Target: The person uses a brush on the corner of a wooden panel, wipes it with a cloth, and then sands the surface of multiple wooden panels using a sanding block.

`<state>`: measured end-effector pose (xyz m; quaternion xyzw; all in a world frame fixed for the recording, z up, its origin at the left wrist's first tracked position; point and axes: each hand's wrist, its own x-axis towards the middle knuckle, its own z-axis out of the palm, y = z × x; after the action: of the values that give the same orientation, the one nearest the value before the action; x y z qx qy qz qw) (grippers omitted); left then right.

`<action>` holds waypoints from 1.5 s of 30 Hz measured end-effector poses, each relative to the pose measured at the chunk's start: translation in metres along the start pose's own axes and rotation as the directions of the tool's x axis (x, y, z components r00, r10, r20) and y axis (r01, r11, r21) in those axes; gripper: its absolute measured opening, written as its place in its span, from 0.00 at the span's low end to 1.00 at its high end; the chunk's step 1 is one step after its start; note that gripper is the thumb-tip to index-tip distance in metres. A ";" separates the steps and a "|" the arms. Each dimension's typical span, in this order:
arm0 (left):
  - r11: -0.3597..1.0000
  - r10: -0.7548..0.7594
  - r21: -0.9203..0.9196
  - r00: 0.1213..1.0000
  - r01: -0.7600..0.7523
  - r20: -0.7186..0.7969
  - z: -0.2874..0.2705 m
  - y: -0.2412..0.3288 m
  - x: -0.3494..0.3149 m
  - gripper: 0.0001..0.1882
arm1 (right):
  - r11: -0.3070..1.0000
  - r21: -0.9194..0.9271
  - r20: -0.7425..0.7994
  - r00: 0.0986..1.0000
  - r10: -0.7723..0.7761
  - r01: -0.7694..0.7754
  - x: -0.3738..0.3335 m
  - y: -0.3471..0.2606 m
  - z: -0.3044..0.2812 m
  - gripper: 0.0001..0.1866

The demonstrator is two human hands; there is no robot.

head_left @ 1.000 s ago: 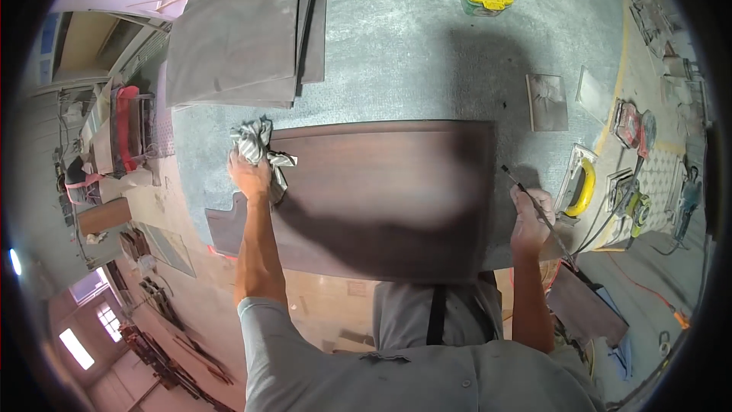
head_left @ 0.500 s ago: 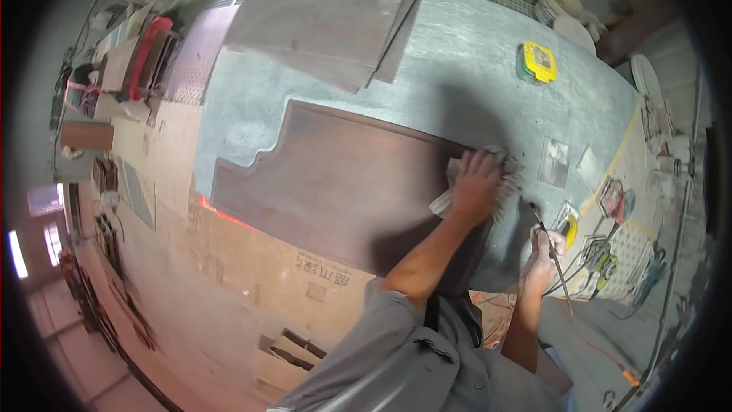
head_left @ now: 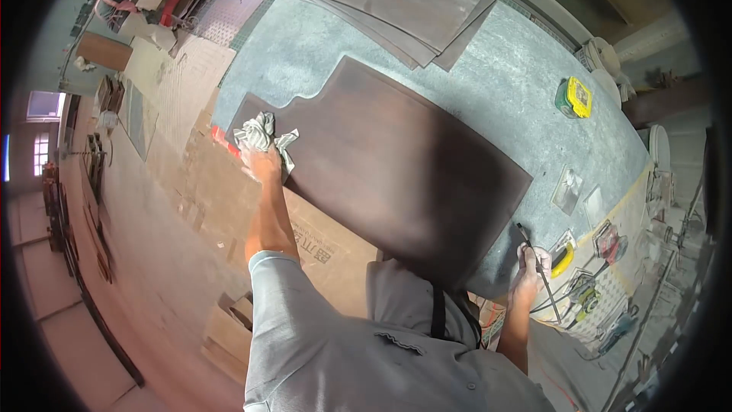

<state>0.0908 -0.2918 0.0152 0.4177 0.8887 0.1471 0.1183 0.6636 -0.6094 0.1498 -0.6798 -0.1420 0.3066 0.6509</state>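
Note:
A dark brown panel [head_left: 381,160] with a stepped, curved cut-out along its far left edge lies flat on the grey-blue tabletop [head_left: 526,91]. My left hand [head_left: 261,162] is closed on a crumpled whitish rag [head_left: 259,131] and presses it against the panel's left end. Beyond the panel's near right corner, my right hand [head_left: 528,275] grips a thin dark brush [head_left: 540,268], held upright at a slant and apart from the panel.
Several flat brown panels [head_left: 404,0] are stacked at the far side. A yellow-lidded green tub [head_left: 573,98] stands at the right. Power tools [head_left: 587,294] and cables lie at the near right. Brown cardboard [head_left: 221,206] covers the left near side.
My left hand has swept the rag from the panel's right end to its left end. My right hand still holds the brush near the same place. The view has turned.

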 end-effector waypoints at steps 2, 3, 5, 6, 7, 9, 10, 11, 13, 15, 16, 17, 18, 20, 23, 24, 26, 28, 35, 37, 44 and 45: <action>0.977 0.025 0.213 0.994 -0.002 -0.105 -0.014 -0.059 -0.005 0.48 | 0.998 0.048 0.130 0.991 0.031 -0.037 -0.011 0.001 0.014 0.07; 0.953 0.086 0.300 0.990 -0.048 -0.112 -0.014 -0.070 -0.018 0.50 | 0.998 0.058 0.172 0.985 0.025 -0.036 -0.011 0.005 0.012 0.07; 0.929 0.299 0.290 0.930 -0.231 -0.216 0.012 -0.039 -0.094 0.53 | 0.994 0.094 0.175 0.984 0.032 -0.049 -0.015 0.002 0.007 0.07; 0.884 0.439 0.248 0.885 -0.396 -0.153 0.023 -0.006 -0.142 0.54 | 0.999 0.034 0.119 0.993 0.008 -0.012 -0.015 -0.002 0.000 0.07; 0.858 0.509 0.101 0.860 -0.504 -0.030 0.020 0.036 -0.190 0.55 | 0.992 -0.111 0.114 0.992 -0.051 0.064 -0.008 0.001 -0.019 0.07; 0.777 0.629 -0.006 0.777 -0.629 0.030 0.017 0.055 -0.286 0.55 | 0.984 -0.167 0.139 0.990 -0.031 0.055 -0.012 -0.002 -0.036 0.07; 0.715 0.672 0.044 0.704 -0.697 0.230 0.009 0.074 -0.331 0.49 | 1.000 0.006 0.131 0.991 -0.029 0.028 -0.019 -0.010 -0.039 0.07; 0.713 0.681 0.062 0.712 -0.698 0.171 0.025 0.059 -0.372 0.44 | 1.000 0.016 0.185 0.982 -0.026 0.024 -0.024 -0.005 -0.047 0.07; 0.528 0.838 -0.056 0.509 -0.847 0.197 0.037 0.074 -0.459 0.39 | 0.995 0.099 0.215 0.975 -0.053 0.033 -0.029 -0.008 -0.083 0.06; 0.567 0.790 -0.338 0.381 -0.751 0.480 0.028 0.105 -0.527 0.22 | 0.996 0.087 0.163 0.985 -0.050 0.036 -0.037 -0.016 -0.119 0.06; 0.274 0.961 -0.452 0.258 -0.849 0.099 0.039 0.096 -0.549 0.19 | 0.996 0.084 0.152 0.987 -0.043 0.030 -0.044 -0.020 -0.134 0.05; 0.281 0.956 -0.557 0.277 -0.782 0.094 0.040 0.103 -0.570 0.20 | 0.997 0.002 0.138 0.987 -0.081 0.082 -0.049 -0.021 -0.156 0.05; 0.285 0.950 -0.652 0.299 -0.702 0.093 0.039 0.108 -0.587 0.21 | 0.996 0.017 0.107 0.990 -0.087 0.086 -0.054 -0.021 -0.176 0.05; 0.380 0.922 -0.738 0.285 -0.557 0.261 0.020 0.115 -0.614 0.30 | 0.999 0.048 0.036 0.999 -0.016 0.014 -0.068 -0.035 -0.208 0.05; 0.472 0.870 -0.843 0.290 -0.257 0.399 0.013 0.114 -0.642 0.26 | 0.995 0.090 0.029 0.998 -0.049 0.046 -0.078 -0.027 -0.247 0.03; 0.518 0.831 -0.855 0.258 -0.033 0.493 0.012 0.113 -0.650 0.25 | 0.994 0.103 0.029 0.998 -0.050 0.047 -0.081 -0.026 -0.258 0.03; 0.616 0.692 -0.710 0.196 0.341 0.694 0.003 0.117 -0.663 0.23 | 0.998 0.035 0.002 0.999 -0.052 0.052 -0.089 -0.032 -0.263 0.05; 0.664 0.460 -0.430 0.120 0.612 0.880 -0.012 0.120 -0.672 0.22 | 0.998 0.045 0.011 0.999 -0.039 0.039 -0.093 -0.044 -0.263 0.05; 0.497 0.437 -0.251 0.010 0.831 0.899 -0.033 0.133 -0.651 0.22 | 0.850 -0.377 0.292 0.918 -0.269 0.369 -0.096 -0.065 -0.238 0.10; 0.463 0.439 -0.174 -0.054 0.869 0.897 -0.037 0.141 -0.642 0.22 | 0.892 -0.336 0.339 0.922 -0.185 0.303 -0.098 -0.078 -0.226 0.12; 0.336 0.540 0.049 -0.235 0.941 0.808 -0.005 0.182 -0.628 0.26 | 0.768 -0.418 0.494 0.831 -0.257 0.486 -0.057 -0.062 -0.199 0.27; 0.436 0.508 0.021 -0.265 0.900 0.820 -0.002 0.189 -0.627 0.28 | 0.724 -0.439 0.505 0.812 -0.292 0.533 -0.054 -0.072 -0.191 0.33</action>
<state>0.6144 -0.6643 0.1399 -0.0078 0.2916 0.1270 0.9481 0.7514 -0.7857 0.2252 -0.7115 -0.5070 0.2271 0.4303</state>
